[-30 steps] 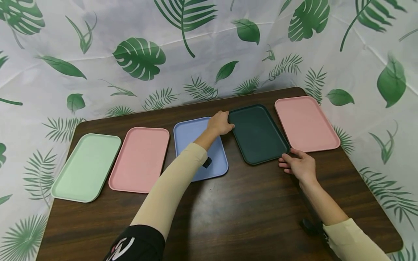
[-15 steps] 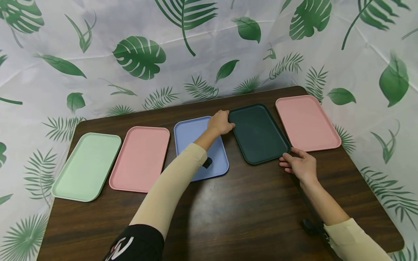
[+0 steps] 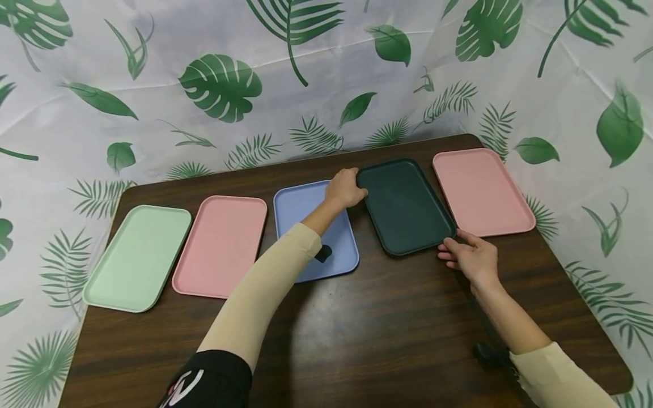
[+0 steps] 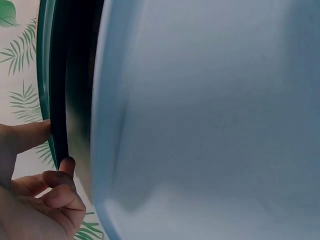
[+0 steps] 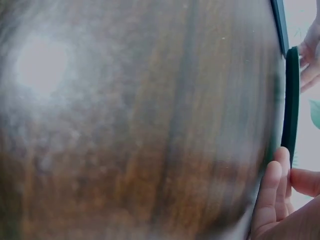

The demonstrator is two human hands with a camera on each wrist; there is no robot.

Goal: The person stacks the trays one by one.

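Left arm (image 3: 262, 289) extends over the blue tray (image 3: 340, 241); left hand (image 3: 346, 188) pinches the dark green tray (image 3: 406, 207) at 10 o'clock. Right hand (image 3: 475, 258) pinches its 4 o'clock corner. In the head view, the blue tray lies at its 9 o'clock, a pink tray (image 3: 483, 192) at 3.

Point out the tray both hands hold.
The dark green tray, between the blue tray and the rightmost pink tray: the left hand and right hand both grip its edge, while no other tray is held.

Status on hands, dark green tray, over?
Dark green tray: left hand grips far-left corner, right hand pinches near-right corner. Pink tray close on its right.
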